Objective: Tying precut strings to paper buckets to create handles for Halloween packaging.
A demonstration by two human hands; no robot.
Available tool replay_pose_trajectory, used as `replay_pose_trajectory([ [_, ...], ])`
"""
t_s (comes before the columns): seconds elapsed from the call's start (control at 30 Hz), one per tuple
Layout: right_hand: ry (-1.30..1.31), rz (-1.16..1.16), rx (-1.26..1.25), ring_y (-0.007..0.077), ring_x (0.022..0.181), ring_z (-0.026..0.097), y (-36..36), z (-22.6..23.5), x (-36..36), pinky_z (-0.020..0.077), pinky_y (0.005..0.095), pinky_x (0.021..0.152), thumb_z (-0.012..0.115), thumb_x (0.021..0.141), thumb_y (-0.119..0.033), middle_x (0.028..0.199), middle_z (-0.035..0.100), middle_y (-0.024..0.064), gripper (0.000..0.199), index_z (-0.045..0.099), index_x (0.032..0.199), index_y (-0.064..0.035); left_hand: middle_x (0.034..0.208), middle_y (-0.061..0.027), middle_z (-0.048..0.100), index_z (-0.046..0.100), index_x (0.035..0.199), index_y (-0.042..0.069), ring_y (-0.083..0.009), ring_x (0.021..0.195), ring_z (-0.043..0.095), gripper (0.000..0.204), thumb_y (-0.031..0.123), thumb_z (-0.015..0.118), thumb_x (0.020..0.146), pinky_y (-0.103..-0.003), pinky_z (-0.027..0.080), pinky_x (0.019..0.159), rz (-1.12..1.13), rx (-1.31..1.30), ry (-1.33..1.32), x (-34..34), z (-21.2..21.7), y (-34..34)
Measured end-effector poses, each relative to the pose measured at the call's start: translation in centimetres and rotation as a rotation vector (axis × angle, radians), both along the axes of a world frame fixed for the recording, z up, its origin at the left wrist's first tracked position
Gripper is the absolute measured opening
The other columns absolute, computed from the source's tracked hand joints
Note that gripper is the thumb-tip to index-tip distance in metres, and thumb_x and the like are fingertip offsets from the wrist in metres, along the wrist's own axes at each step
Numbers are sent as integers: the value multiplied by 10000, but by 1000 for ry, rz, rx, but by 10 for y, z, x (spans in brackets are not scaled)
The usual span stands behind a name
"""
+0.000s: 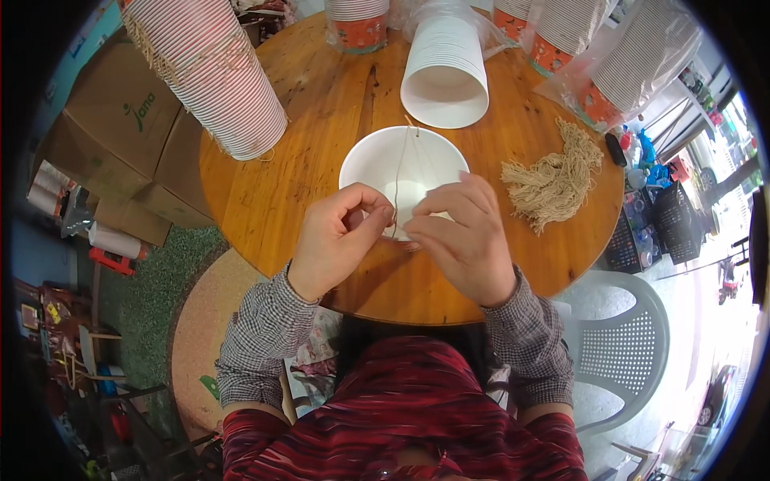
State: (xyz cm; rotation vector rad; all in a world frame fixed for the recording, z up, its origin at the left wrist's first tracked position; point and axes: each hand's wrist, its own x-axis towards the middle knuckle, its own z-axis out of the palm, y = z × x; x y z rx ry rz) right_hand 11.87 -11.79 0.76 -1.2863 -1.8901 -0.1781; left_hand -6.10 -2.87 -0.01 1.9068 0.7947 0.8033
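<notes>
A white-lined paper bucket [365, 164] stands upright on the table in front of me. A thin tan string [399, 172] runs from a hole at its far rim across the opening to the near rim. My left hand [341, 232] pinches this string between thumb and forefinger at the near rim. Just right of it, my right hand [469, 232] has its fingers curled and its thumb close to the forefinger, beside the near rim. What lies between those right fingertips is too small to make out.
A loose bundle of tan strings [557, 176] lies on the round wooden table [337, 104] at right. A tall bucket stack [212, 72] with strings hangs over the left edge. A white stack [445, 88] lies behind my bucket. Bagged stacks [642, 64] stand far right, a grey chair [618, 349] below.
</notes>
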Motion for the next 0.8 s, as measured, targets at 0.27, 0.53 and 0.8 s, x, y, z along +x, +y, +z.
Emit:
replay_pose_trajectory([
  [0.27, 755, 227, -327, 182, 890, 583, 21, -14, -15, 480, 286, 796, 696, 795, -42, 940, 608, 46, 129, 695, 923, -55, 679, 15, 560, 581, 883, -4, -38, 548, 498, 54, 49, 577, 891, -183, 397, 485, -131, -549, -245, -1, 5, -1],
  [0.53, 794, 216, -308, 159, 918, 569, 14, -14, -6, 488, 278, 777, 683, 810, -39, 972, 606, 49, 104, 691, 914, -43, 662, 11, 535, 624, 883, -7, -44, 520, 462, 141, 115, 564, 920, -190, 337, 464, -228, -756, -362, -3, 0, 8],
  [0.8, 588, 127, -123, 193, 963, 540, 15, -23, -7, 468, 302, 795, 697, 769, -20, 973, 604, 30, 129, 698, 889, -68, 808, -5, 604, 654, 994, -32, -39, 683, 536, 142, 51, 577, 908, -179, 473, 634, -195, -466, -327, 4, -7, -4],
])
